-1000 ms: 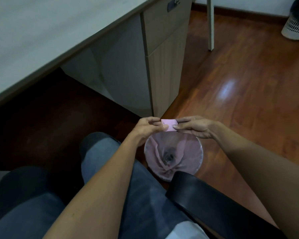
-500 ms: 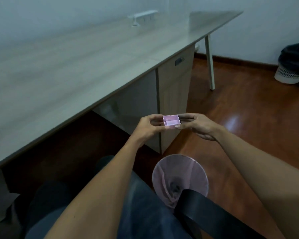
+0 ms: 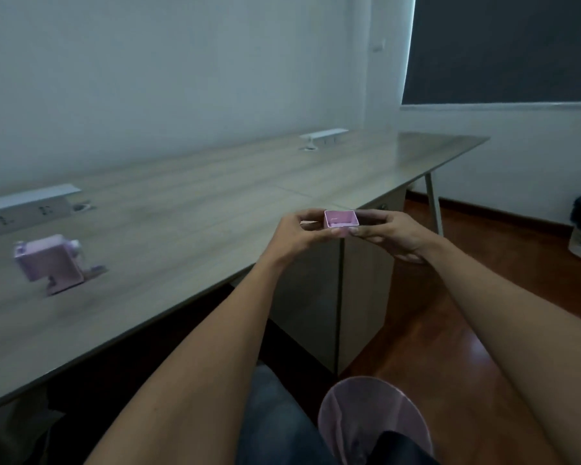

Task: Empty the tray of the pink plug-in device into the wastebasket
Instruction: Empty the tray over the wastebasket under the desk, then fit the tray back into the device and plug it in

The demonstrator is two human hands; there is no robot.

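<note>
1. Since a second ago we are lifting the tray (image 3: 341,220) up and away from the wastebasket (image 3: 373,417), from just above its rim to well above it, open side turning up toward us
2. We are pinching the tray between both hands, the left hand (image 3: 296,234) on its left end and the right hand (image 3: 391,234) on its right end, fingers closed on its walls
3. We are seeing the tray's inside as bare pink, so we are judging the emptying done and the return to be what is left
4. We are looking at the pink plug-in device (image 3: 49,261) well off to the left of the grip, on the desk (image 3: 215,203), with the tray's long axis running hand to hand; the left hand is the nearer one
5. We are struggling with blur: the device's tray slot is not showing, and the wastebasket, down below the grip, is cut off by the frame edge and a dark shape in front
</note>
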